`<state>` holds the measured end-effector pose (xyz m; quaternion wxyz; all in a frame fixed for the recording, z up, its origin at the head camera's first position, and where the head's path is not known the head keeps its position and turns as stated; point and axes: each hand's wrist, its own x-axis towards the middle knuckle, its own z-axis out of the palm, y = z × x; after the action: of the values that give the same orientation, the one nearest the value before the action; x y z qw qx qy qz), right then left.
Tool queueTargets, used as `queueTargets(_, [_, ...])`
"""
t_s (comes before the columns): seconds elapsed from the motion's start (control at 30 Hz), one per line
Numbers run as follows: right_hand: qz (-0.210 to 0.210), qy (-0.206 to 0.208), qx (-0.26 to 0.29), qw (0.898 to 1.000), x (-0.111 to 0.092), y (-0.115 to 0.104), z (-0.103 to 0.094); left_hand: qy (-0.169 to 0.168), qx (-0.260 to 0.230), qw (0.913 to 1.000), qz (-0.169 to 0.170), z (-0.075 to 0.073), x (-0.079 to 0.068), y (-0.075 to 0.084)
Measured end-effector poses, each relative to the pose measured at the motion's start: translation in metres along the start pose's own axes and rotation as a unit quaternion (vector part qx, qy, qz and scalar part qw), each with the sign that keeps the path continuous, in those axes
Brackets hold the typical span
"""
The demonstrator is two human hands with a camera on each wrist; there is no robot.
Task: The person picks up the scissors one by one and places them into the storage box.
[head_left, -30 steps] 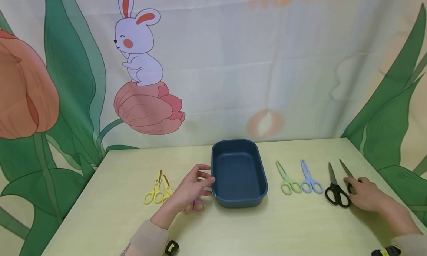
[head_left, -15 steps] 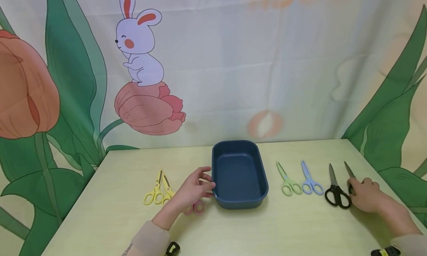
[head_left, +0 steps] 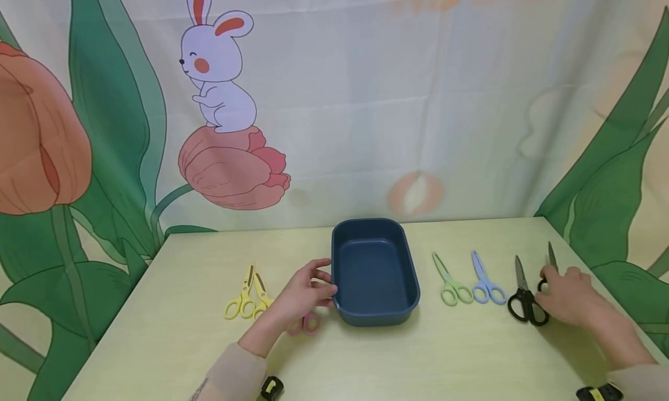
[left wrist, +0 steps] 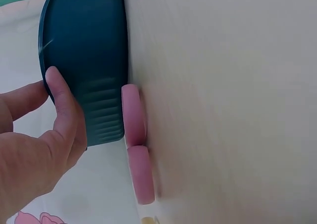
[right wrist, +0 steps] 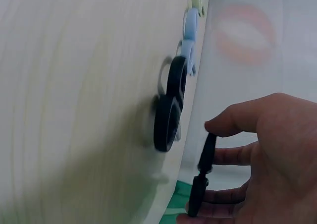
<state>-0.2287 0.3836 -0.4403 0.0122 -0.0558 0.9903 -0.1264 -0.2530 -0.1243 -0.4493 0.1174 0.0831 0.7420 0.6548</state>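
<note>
My left hand (head_left: 305, 293) pinches the left rim of a dark blue rectangular container (head_left: 376, 318), which stands on the table with nothing in it. Pink scissors (head_left: 312, 324) lie under that hand, their blades hidden; the left wrist view shows their pink handle loops (left wrist: 133, 116) against the container's foot. At the far right, my right hand (head_left: 571, 299) grips black-handled scissors (head_left: 552, 257) with the blades pointing to the back. The right wrist view shows their black handle (right wrist: 199, 187) between thumb and fingers. A second pair of black scissors (head_left: 528, 299) lies just left of this hand.
Blue scissors (head_left: 486, 286) and green scissors (head_left: 450, 285) lie between the container and the black pair. Two yellow pairs, one of them these yellow scissors (head_left: 243, 299), lie at the left. A printed cloth (head_left: 355, 128) hangs along the table's back edge.
The scissors in my right hand have turned, their tip swinging from leftward to straight back and slightly up. My right hand has shifted slightly. My left hand stays at the container's rim.
</note>
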Motion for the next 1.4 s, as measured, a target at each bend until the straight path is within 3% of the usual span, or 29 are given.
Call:
queueTargets(0.27, [-0.002, 0.018, 0.023, 1.0, 0.005, -0.029, -0.001, -0.005, -0.023, 0.9997, -0.01, 0.0, 0.001, -0.001])
queueTargets(0.7, [-0.03, 0.057, 0.007, 0.998, 0.012, -0.069, 0.002, -0.01, -0.028, 0.9995, -0.011, 0.0, -0.002, 0.001])
queueTargets(1.4, [-0.086, 0.089, 0.015, 0.992, 0.02, -0.147, 0.009, -0.005, -0.071, 0.9957, -0.058, -0.001, 0.001, -0.002])
